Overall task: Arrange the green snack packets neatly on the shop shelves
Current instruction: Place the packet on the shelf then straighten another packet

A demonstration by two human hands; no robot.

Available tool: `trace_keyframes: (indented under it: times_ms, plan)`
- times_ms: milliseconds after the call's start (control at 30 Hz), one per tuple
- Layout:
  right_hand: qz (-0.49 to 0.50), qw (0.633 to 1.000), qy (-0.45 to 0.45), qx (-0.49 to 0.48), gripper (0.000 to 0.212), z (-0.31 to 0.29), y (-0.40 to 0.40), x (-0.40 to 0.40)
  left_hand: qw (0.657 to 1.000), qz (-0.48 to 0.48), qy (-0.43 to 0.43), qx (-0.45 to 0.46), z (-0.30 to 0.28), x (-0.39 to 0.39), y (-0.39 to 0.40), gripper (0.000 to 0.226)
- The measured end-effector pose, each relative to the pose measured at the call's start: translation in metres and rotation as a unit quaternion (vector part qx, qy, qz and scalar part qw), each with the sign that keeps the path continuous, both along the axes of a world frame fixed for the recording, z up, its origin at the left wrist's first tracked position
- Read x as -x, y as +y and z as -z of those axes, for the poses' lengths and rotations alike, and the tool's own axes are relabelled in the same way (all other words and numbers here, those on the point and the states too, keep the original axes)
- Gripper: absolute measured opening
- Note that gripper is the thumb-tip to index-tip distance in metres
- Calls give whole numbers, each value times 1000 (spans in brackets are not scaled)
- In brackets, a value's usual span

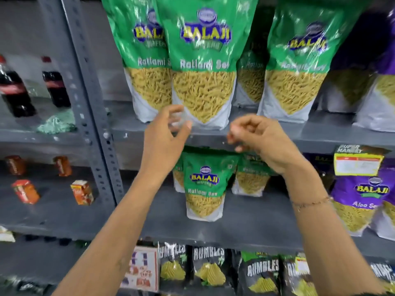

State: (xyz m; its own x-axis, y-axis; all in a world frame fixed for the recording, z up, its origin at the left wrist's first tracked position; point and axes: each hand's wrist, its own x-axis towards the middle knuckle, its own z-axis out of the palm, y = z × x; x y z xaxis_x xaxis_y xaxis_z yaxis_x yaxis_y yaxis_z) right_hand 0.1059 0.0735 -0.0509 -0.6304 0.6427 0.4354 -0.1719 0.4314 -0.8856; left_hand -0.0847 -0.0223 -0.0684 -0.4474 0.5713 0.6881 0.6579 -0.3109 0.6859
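Observation:
Several large green snack packets stand on the upper shelf (pixel 277 135). The front middle green packet (pixel 205 60) stands upright at the shelf's front edge, overlapping another green packet (pixel 145 67) on its left; a third (pixel 297 67) stands to the right. My left hand (pixel 164 142) is at the middle packet's lower left corner, fingers blurred and spread, gripping nothing that I can make out. My right hand (pixel 258 139) hangs just below the packet's lower right corner, fingers curled in and holding nothing. Smaller green packets (pixel 204 184) stand on the shelf below, partly hidden by my wrists.
Purple snack packets (pixel 361 199) fill the right side of both shelves. Black chip bags (pixel 208 268) line the bottom shelf. A grey slotted upright (pixel 92 116) divides the rack; cola bottles (pixel 15 88) and small orange boxes (pixel 82 192) sit on the left shelves.

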Motion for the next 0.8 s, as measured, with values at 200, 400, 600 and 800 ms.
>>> trace_keyframes:
  times_ms: [200,400,600,800]
  plan:
    - [165,983,75,-16,45,-31,51,34,997,-60,7,49,-30,15,33,69]
    - [89,996,-11,-16,36,-29,46,52,992,-5,-23,125,-30,19,37,69]
    - [114,993,31,-6,36,-27,35,35,993,34,-59,99,-33,12,17,61]
    - [110,992,57,-16,32,-26,-19,0,996,49,-37,68,-30,-13,-29,60]
